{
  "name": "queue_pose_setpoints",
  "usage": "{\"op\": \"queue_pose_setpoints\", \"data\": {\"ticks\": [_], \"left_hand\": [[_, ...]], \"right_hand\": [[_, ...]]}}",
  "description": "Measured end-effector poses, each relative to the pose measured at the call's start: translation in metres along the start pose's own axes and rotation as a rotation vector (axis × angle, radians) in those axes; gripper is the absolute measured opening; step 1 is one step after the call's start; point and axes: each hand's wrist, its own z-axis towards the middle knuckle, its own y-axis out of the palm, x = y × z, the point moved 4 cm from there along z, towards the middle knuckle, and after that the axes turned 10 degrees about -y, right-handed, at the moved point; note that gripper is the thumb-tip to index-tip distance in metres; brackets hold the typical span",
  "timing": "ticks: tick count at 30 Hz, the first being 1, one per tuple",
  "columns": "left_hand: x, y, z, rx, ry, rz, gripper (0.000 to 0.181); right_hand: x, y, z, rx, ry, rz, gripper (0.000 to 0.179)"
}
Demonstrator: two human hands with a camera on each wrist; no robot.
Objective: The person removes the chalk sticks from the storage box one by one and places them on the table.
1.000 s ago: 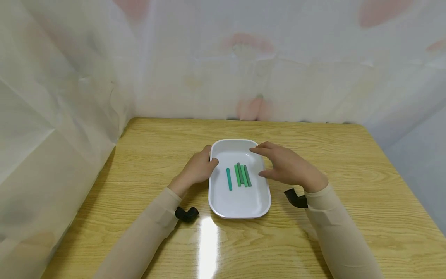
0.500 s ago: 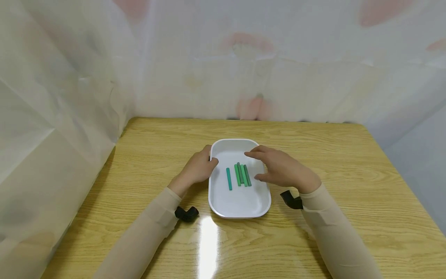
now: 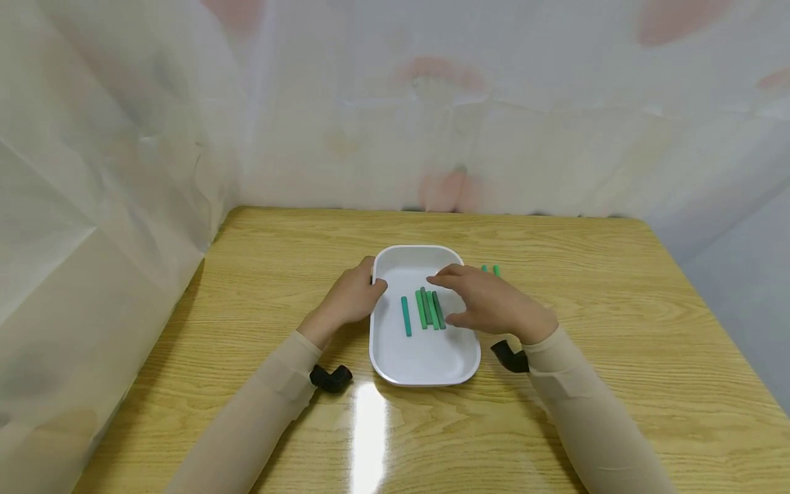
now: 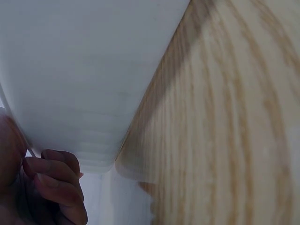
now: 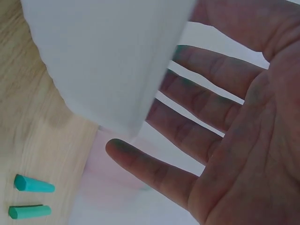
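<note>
A white tray (image 3: pixel 422 360) lies on the table with several green and grey-green chalk pastel sticks (image 3: pixel 430 310) side by side in it. One teal pastel stick (image 3: pixel 406 317) rests a little apart, to their left. My left hand (image 3: pixel 348 298) grips the tray's left rim, thumb over the edge and fingers outside against the wall. Over the right rim reaches my right hand (image 3: pixel 490 302), fingers spread and holding nothing, thumb tip right by the rightmost stick. Greenish stains mark its fingertips (image 5: pixel 121 146) in the right wrist view.
Beyond the right hand, a teal stick (image 5: pixel 35 183) and a green stick (image 5: pixel 29 211) lie on the wooden table (image 3: pixel 296 240) outside the tray, partly hidden in the head view. Pale sheeting (image 3: pixel 345 137) hangs behind the table and along its left side.
My right hand has moved left and slightly toward me, further over the tray, uncovering two stick ends on the table behind it. The left hand and tray have stayed in place.
</note>
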Motion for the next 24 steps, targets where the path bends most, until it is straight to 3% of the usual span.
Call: {"op": "queue_pose_setpoints", "data": {"ticks": [24], "left_hand": [[0.001,-0.001,-0.001,-0.01,0.009,-0.011,0.053]], "right_hand": [[0.002,0.022,0.012,-0.031,-0.006,-0.072,0.073]]}}
